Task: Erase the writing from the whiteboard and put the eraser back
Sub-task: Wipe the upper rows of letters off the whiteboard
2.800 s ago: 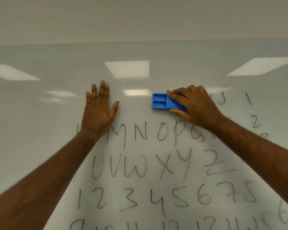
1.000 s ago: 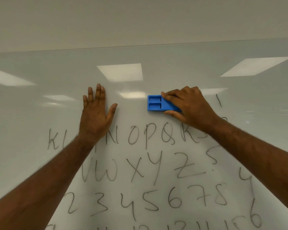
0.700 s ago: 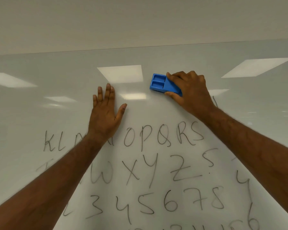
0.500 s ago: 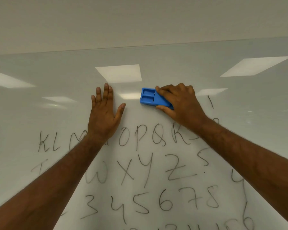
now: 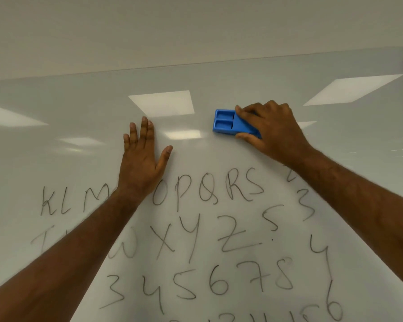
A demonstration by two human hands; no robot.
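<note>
The right hand [image 5: 272, 132] curls over a blue eraser [image 5: 229, 123], fingers along its top edge and thumb along the bottom, pressing it to the whiteboard [image 5: 219, 80] at about one o'clock in the view. The left hand [image 5: 141, 163] lies flat on the board, fingers straight and thumb spread, well apart from the eraser, which sits at its two o'clock. The eraser is a hard, rectangular plastic block with two shallow recessed pockets at its free end. The board is smooth and glossy, mirroring bright ceiling panels [image 5: 162, 103]. Thin dark handwriting [image 5: 207, 189] runs below the hands toward six o'clock: letters, then numbers, some at the left edge looking smeared, perhaps blurred.
</note>
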